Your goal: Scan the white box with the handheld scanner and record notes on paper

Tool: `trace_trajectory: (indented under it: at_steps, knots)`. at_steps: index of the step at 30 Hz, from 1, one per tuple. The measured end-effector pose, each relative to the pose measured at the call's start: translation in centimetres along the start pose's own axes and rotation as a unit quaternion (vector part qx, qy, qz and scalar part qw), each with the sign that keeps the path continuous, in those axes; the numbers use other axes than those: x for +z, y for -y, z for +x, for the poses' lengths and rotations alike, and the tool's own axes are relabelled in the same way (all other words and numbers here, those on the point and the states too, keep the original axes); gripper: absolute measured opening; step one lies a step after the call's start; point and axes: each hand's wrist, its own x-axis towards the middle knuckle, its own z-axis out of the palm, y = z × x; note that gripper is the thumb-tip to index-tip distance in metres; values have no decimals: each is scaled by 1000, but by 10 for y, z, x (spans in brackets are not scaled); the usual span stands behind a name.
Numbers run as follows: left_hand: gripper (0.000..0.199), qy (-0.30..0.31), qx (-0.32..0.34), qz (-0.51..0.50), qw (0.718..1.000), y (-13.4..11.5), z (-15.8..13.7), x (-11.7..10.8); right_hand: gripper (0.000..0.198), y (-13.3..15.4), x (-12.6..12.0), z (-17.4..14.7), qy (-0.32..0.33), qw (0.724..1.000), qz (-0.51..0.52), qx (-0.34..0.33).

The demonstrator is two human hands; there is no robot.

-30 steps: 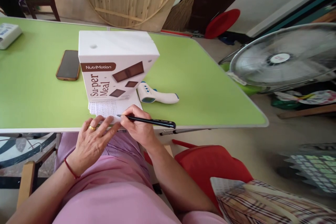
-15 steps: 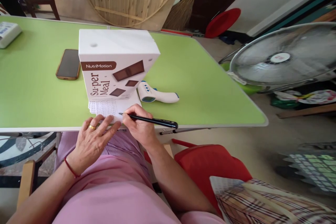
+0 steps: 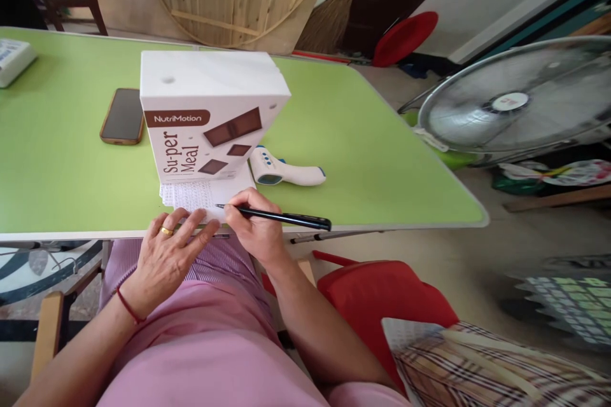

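Observation:
Between the fingers of my right hand (image 3: 255,222) is a black pen (image 3: 291,219), its tip at the paper and its back end pointing right. The white paper (image 3: 229,191) lies at the table's near edge, with rows of small handwriting on its left part. My left hand (image 3: 174,245), with a ring and a red wrist cord, rests its spread fingers on the paper's lower edge. Directly behind the paper stands a white NutriMotion box (image 3: 210,121), which hides the paper's far part. A white and blue infrared thermometer (image 3: 289,173) lies right of the paper.
A phone (image 3: 123,116) lies left of the box on the green table (image 3: 344,140). At the far left sits a white case (image 3: 14,62). A red chair (image 3: 382,296) and a plaid bag (image 3: 477,362) are below right; a large fan (image 3: 510,102) stands beyond the table's right end.
The pen's back end has swung slightly right and tilted in my right hand, while its tip stays near the same place. My left hand has hardly moved.

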Motion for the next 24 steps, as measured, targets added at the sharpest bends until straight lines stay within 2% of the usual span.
trace_trajectory:
  at_steps: [19, 24]
  knots:
    - [43, -4, 4, 3, 1000, -1, 0, -2, 15, 1, 2, 1, 26, 999, -25, 7]
    - [41, -1, -1, 1, 1000, 0, 0, 1, 12, 4, -1, -1, -22, 1000, -8, -8]
